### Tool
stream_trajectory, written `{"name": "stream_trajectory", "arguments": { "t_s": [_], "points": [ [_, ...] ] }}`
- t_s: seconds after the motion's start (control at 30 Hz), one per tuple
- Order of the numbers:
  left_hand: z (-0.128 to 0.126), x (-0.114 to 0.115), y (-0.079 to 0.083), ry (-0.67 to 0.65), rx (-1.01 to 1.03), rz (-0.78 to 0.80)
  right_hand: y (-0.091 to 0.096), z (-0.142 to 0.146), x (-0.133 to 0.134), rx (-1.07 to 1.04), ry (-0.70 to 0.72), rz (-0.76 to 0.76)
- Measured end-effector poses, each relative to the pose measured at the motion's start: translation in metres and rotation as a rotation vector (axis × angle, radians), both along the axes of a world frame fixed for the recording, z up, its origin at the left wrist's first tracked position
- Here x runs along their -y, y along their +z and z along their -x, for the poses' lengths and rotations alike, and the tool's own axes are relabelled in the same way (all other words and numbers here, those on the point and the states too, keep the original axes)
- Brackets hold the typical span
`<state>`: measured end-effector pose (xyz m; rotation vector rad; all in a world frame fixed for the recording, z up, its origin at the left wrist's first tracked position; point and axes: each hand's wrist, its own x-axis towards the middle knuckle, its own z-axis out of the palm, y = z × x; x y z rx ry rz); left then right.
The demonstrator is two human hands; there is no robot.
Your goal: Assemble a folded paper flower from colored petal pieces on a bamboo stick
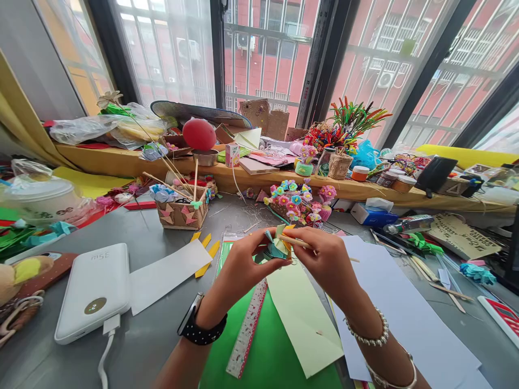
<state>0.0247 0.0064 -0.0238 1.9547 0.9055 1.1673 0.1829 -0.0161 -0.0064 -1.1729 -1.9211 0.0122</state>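
Note:
Pinched in my left hand (247, 259) is a small folded-paper flower (278, 247) in teal, pale green and yellow. My right hand (324, 254) grips a thin wooden stick (298, 241), its tip against the paper flower. The fingers of both hands nearly meet around it, so part of the flower is hidden. Below the hands lie a pale green paper sheet (302, 319), a clear ruler with a pink edge (248, 332) and a green sheet (275, 356). White paper (389, 302) is under my right forearm.
At left are a white power bank (95, 292) with a cable, a white card (170, 275) and yellow paper strips (208, 254). Farther back stand a cardboard box with sticks (182, 213) and a bunch of crocheted flowers (298, 200). A plastic bottle (409, 224) lies at right.

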Motion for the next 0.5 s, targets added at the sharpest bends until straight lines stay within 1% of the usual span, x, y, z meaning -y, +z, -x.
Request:
{"name": "stream_trajectory", "arguments": {
  "t_s": [0.3, 0.5],
  "points": [
    [-0.0020, -0.0002, -0.0040, 0.027, 0.003, 0.032, -0.0032, 0.0049, 0.0032, 0.037, -0.091, -0.034],
    [-0.0016, 0.0007, -0.0032, 0.007, 0.044, 0.073, -0.0027, 0.0070, 0.0047, 0.045, -0.104, -0.028]
  ]
}}
